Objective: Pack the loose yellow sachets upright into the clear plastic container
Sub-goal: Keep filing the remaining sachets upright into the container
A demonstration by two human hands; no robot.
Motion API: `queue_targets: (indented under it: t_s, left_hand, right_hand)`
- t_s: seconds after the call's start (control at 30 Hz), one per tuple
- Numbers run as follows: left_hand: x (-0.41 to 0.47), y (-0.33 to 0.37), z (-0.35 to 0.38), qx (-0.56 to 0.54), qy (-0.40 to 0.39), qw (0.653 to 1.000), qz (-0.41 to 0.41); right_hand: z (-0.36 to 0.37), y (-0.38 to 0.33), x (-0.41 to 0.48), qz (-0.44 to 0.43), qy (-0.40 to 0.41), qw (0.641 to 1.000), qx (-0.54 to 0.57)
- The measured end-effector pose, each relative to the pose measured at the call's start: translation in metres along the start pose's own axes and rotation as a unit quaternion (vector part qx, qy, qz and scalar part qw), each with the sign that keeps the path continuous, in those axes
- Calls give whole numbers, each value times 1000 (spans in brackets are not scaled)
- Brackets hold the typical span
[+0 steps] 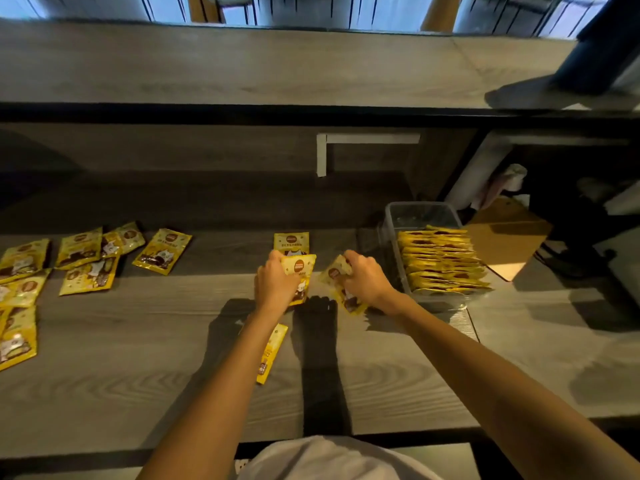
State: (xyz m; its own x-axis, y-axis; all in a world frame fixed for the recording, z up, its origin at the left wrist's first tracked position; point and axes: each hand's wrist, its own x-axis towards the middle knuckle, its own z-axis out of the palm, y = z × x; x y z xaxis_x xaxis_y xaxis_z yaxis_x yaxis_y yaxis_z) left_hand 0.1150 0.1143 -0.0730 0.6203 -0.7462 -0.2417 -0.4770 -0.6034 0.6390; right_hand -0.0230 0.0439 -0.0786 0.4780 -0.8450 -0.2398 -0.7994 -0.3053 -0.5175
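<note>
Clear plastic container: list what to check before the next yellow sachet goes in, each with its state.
1. The left hand grips a yellow sachet: ok.
2. The right hand grips a second yellow sachet: ok.
3. Room in the clear plastic container: ok, its far end is bare.
4. The packed row of sachets stands on edge: ok.
5. All loose sachets gathered: not ok, a batch lies flat at the left of the grey wooden counter.
6. Held sachets face the same way as the row: cannot tell.

text: none legible | yellow sachets (pixel 296 242): logo and print blurred, unreadable
</note>
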Motion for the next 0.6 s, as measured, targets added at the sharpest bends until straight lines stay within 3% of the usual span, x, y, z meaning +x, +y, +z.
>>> queue_targets:
  t_s: [0.17, 0.3, 0.47, 0.6]
  left_hand:
    - [0, 52, -1, -30, 51, 995, 79]
    - [2, 90, 0, -87, 89, 982, 139]
    - [17, 130, 18, -119, 95, 969, 197]
    - [22, 160, 42, -137, 65, 963, 224]
  right_hand:
    - [-46, 12, 5, -17, 132, 984, 117]
    - [-82, 26, 17, 12, 226, 944, 242]
    - [-122, 55, 26, -2, 288, 903, 318]
    - [-146, 84, 32, -5, 310, 891, 332]
